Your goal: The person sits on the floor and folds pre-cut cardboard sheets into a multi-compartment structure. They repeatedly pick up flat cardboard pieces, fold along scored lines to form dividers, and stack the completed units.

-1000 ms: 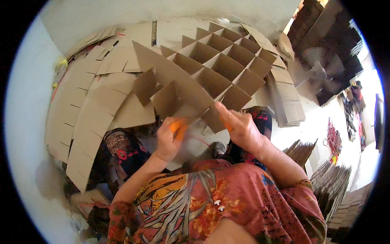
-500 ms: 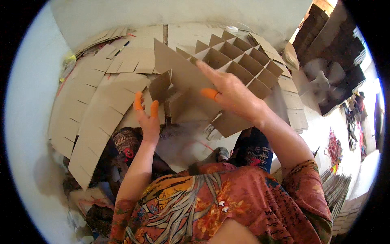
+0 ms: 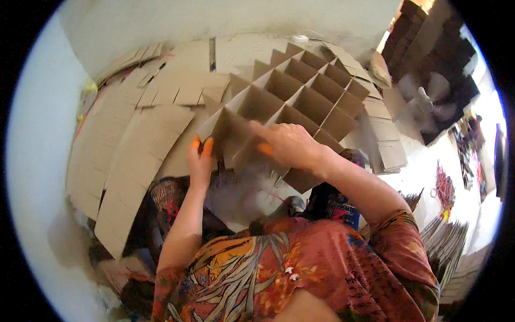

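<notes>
A brown cardboard divider grid [image 3: 313,104], made of interlocked slotted strips, stands tilted before me with its square cells facing up. My left hand [image 3: 199,166], with orange covers on thumb and finger, pinches the grid's near left corner. Over the near cells lies my right hand [image 3: 294,147], its index finger stretched along a panel and its orange-covered thumb lower down, gripping the cardboard between them. Motion blurs the panel under the right fingers. The grid's lower edge is partly hidden behind my right hand and forearm.
Flat slotted cardboard strips [image 3: 142,155] are spread in overlapping layers at the left. More strips [image 3: 389,142] lie stacked on the right. A fan [image 3: 424,99] turns beside dark stacked cardboard [image 3: 448,115]. Red string [image 3: 444,188] hangs at far right. A pale wall rises behind.
The raised strip has swung down to the left into line with the grid. My left hand has closed on its end, and my right hand has moved slightly down and leftward.
</notes>
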`<action>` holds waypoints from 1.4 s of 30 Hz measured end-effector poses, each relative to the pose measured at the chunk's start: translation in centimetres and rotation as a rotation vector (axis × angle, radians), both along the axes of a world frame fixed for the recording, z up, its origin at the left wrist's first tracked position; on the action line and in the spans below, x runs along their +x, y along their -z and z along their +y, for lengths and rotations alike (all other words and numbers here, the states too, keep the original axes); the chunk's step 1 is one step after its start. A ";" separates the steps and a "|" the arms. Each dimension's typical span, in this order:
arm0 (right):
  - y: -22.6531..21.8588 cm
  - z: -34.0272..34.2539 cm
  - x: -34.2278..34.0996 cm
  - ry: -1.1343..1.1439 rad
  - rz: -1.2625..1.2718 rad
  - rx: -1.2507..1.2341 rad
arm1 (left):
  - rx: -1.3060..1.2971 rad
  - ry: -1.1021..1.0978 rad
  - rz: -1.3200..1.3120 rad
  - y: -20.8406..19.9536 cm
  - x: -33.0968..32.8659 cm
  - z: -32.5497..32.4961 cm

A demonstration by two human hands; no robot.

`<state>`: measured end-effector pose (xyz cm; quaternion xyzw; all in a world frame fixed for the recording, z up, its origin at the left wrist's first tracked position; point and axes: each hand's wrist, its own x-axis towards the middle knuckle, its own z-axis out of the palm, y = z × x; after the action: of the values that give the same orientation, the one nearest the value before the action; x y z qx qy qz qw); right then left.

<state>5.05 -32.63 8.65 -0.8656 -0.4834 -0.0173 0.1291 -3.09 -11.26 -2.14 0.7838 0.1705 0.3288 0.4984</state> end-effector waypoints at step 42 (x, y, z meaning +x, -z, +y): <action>8.9 -31.1 15.0 0.967 -0.130 -0.455 | 0.435 0.661 0.054 3.1 -0.7 -8.8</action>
<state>20.02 -63.75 -0.29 -0.9928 -0.0281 -0.0230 -0.1144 -3.77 -20.03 -5.23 0.8921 -0.1515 0.1585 0.3950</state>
